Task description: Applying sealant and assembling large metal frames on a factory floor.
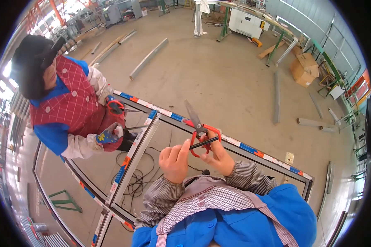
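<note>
My right hand holds a pair of scissors with red handles. The grey blades point up and away from me, over the metal frame's edge. A short black strip lies slantwise across the scissor handles. Its left end meets the fingertips of my left hand, which are closed on it. Beneath both hands runs a window-like metal frame with blue, white and orange tape along its bars. Parts of the right fingers are hidden behind the handles.
At the left a co-worker in a red checked apron stands by the frame, holding red-handled scissors. Black cables lie on the floor inside the frame. Metal bars, a cardboard box and a work table are farther off.
</note>
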### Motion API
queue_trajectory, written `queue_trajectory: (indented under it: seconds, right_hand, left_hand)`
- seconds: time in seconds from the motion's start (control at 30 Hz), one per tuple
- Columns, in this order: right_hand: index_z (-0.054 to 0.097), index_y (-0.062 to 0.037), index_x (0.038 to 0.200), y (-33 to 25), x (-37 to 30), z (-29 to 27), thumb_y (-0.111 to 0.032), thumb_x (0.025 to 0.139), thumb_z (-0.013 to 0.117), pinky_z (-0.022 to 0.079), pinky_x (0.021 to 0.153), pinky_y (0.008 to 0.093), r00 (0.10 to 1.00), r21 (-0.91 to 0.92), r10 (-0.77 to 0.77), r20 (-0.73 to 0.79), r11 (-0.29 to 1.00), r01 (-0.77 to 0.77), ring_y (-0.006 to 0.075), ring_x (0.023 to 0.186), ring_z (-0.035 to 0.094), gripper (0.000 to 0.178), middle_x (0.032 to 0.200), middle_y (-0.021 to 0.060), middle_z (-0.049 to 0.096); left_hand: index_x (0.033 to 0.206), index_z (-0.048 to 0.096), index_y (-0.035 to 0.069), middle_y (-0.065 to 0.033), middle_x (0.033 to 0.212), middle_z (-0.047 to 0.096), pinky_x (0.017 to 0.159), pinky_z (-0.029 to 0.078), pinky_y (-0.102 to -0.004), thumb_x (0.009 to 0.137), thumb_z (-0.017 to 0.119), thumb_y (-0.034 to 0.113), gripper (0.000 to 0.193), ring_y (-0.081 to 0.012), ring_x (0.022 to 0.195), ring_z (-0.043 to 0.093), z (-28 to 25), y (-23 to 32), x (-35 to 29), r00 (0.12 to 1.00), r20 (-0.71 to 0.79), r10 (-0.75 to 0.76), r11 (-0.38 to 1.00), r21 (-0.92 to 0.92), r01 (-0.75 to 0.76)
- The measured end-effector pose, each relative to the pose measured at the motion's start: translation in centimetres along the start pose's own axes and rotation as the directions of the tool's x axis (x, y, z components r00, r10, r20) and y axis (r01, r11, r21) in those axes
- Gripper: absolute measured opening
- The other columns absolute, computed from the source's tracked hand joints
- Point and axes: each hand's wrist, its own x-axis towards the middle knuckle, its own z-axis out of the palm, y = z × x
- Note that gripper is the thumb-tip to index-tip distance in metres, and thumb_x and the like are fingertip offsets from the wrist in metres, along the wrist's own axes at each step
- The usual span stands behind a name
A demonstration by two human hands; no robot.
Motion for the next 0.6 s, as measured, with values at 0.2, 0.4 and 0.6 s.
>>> queue_trajectory:
  seconds: [0.2,0.4,0.6]
  right_hand:
    - [0.014,0.0053,0.135,-0.6,-0.1,4.3,-0.036,0.089,0.045,0.034,0.09,0.0284,0.986,-0.255,-0.144,0.081,0.954,0.16,0.0214,0.103,0.043,0.069,0.114,0.014,0.039]
    - [0.021,0.0042,0.133,-0.4,-1.7,7.4,-0.038,0.09,0.043,0.035,0.092,0.0304,0.976,-0.215,-0.073,0.203,0.97,0.117,0.0232,0.107,0.044,0.063,0.119,0.0166,0.04]
    - [0.03,0.0024,0.129,-0.5,-1.4,10.7,-0.033,0.086,0.048,0.041,0.086,0.0338,0.954,-0.192,-0.227,0.196,0.945,0.265,0.0272,0.099,0.05,0.059,0.108,0.0189,0.046]
  left_hand:
    - [0.08,0.057,-0.001,-0.001,0.065,0.049,0.048,0.028,-0.0224,0.086,0.048,0.008,0.014,-0.0077,0.054,0.038,-3.9,0.2,-3.3,0.6,0.532,-0.597,0.037,-0.729,0.683]
    - [0.074,0.053,-0.001,0.0023,0.062,0.044,0.048,0.022,-0.0197,0.09,0.042,0.013,0.023,-0.0035,0.053,0.031,-7.4,-0.5,-6.0,0.576,0.578,-0.578,-0.021,-0.716,0.698]
    - [0.075,0.054,-0.002,0.0039,0.059,0.042,0.048,0.026,-0.0203,0.088,0.045,0.011,0.02,-0.0028,0.055,0.033,-8.2,-0.8,-8.1,0.612,0.463,-0.641,0.154,-0.703,0.694]
